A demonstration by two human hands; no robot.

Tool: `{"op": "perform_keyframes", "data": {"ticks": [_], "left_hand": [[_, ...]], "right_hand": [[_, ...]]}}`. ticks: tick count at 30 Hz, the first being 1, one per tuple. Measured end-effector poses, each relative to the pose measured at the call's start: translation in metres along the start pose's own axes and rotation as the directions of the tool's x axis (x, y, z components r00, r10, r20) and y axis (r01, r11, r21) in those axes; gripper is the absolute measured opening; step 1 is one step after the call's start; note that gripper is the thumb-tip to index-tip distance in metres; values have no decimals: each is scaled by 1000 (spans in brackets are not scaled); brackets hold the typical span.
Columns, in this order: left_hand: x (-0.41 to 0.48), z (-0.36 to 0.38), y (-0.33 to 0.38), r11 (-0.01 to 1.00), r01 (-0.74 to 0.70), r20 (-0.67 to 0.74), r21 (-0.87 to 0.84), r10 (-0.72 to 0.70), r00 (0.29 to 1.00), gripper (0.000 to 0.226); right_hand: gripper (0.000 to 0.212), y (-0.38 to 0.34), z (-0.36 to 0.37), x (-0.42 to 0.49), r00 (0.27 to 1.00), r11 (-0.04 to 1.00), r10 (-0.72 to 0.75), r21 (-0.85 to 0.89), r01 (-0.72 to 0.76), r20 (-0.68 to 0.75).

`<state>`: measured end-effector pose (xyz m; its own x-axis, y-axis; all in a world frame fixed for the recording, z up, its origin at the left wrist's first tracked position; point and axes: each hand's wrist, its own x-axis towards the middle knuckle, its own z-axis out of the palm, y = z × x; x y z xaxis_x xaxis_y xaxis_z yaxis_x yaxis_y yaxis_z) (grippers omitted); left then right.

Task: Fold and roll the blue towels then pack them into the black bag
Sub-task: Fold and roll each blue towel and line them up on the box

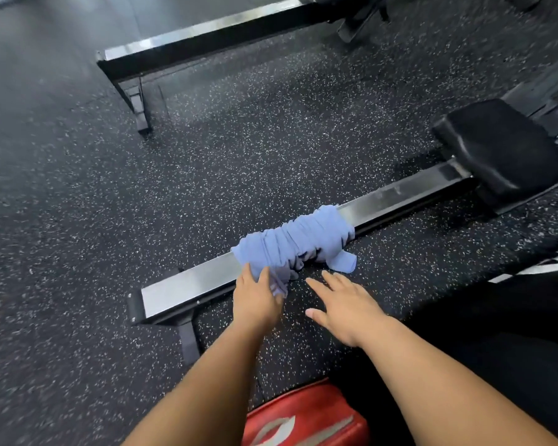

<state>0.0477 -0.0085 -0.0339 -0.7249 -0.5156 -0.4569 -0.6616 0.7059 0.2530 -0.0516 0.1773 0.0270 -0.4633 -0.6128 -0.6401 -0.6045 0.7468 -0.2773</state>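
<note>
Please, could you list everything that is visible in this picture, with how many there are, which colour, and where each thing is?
blue towel: one, light blue, bunched across the near rail, one corner hanging toward the floor
near rail: one, silver top on a black frame, centre, under the towel
far rail: one, silver top on a black frame, top of the view
black pad: one, black, at the near rail's right end
red item: one, red with pale marks, bottom edge; cannot tell what it is
floor: one, black with white speckles, under everything
left hand: one, its grip on the towel's near end
right hand: one, fingers spread, right of the left hand, holding nothing
</note>
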Motion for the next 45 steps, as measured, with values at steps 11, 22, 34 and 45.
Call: {"op": "perform_keyframes", "data": {"ticks": [11,22,34,45], "left_hand": [[11,8,-25,994,83,-27,-71,-85,996,72],[0,-23,-26,917,-57,-201,-395,-26,979,48],[-25,-106,10,560,-46,-128,-827,-109,986,42],[-68,-143,81,391,-222,-174,-893,153,973,42]], "right_hand": [[75,4,-2,15,1000,998,22,61,-23,9],[72,-1,-8,-1,997,993,38,112,-31,-63],[64,-8,-66,-38,966,980,58,201,-7,-251],[55,-10,-120,-93,894,899,85,421,122,-441]]}}
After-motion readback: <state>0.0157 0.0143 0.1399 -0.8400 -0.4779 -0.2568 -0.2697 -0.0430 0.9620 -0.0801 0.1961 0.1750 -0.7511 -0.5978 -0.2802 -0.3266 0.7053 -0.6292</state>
